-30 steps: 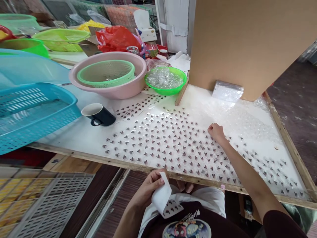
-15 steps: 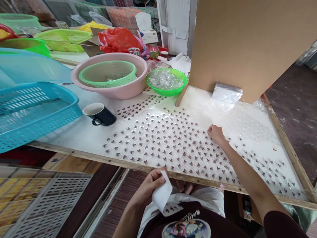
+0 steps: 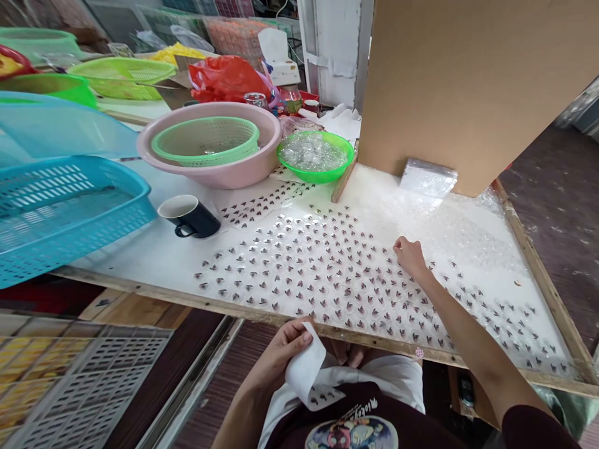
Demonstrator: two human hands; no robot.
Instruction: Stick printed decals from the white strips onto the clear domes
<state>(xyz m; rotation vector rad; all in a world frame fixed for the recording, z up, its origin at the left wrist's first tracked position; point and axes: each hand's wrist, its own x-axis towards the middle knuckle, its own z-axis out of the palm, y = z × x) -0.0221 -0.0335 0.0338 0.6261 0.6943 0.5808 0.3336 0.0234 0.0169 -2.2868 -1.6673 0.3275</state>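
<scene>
In my left hand, near the table's front edge, the thumb and fingers pinch a curled white sticker sheet. Small dark prints show on the sheet's lower flap. My right hand rests low over the white tabletop, its fingers pinched together. Whatever lies between those fingertips is too small to make out. Spread in rows around and left of that hand are many small clear round pieces, each with a dark motif.
A dark mug lies tilted beside a blue basket. Behind stand a pink basin and a green bowl of clear pieces. A large cardboard sheet rises at the back right, with a clear-wrapped stack at its foot. Wooden strips edge the table.
My right hand has shifted very slightly to the right, fingers still pinched. The left hand keeps its hold on the sticker sheet. The view has tilted a little.
</scene>
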